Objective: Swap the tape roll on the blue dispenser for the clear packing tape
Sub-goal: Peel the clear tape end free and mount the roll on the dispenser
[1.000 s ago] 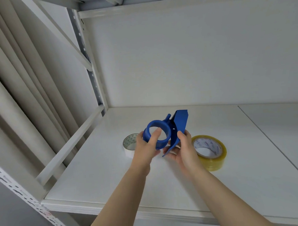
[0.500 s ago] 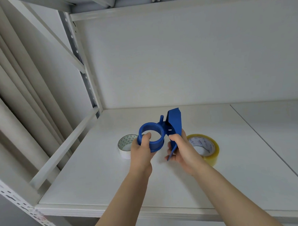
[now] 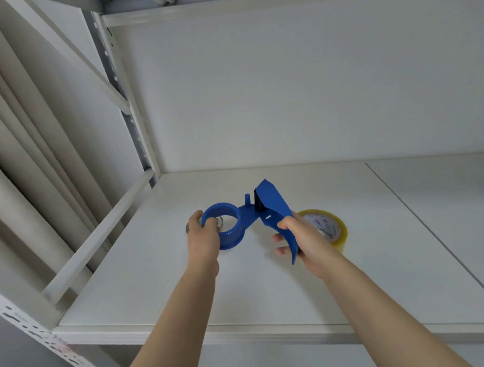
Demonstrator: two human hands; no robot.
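The blue dispenser (image 3: pixel 260 214) is held in the air just above the white shelf (image 3: pixel 156 284), near its middle. It is smooth, matte plastic: a short, hollow drum at its left end, empty of tape, joined by a flat plate to a long, tapering handle that slants down to the right. A small upright peg and a dark roller stand on the plate between drum and handle.

The left hand (image 3: pixel 204 240) is clamped on the drum's near-left rim, thumb hooked inside the ring and fingers outside. The right hand (image 3: pixel 301 240) is wrapped around the handle, thumb on its top face and fingers curled below it.

Through and beside the drum, a pale tape roll (image 3: pixel 189 227) lies flat on the shelf, mostly hidden by the left hand (only a thin edge and a glimpse of its core show). Behind the right hand lies the clear packing tape (image 3: pixel 333 229), a glossy, yellowish, see-through ring with a printed white core, flat on the shelf.

The shelf board is plain and matte, with a seam running down its right part. A white back panel closes it behind, a perforated metal upright (image 3: pixel 126 105) stands at the left rear corner, and beige pleated curtains (image 3: pixel 17 137) hang to the left.
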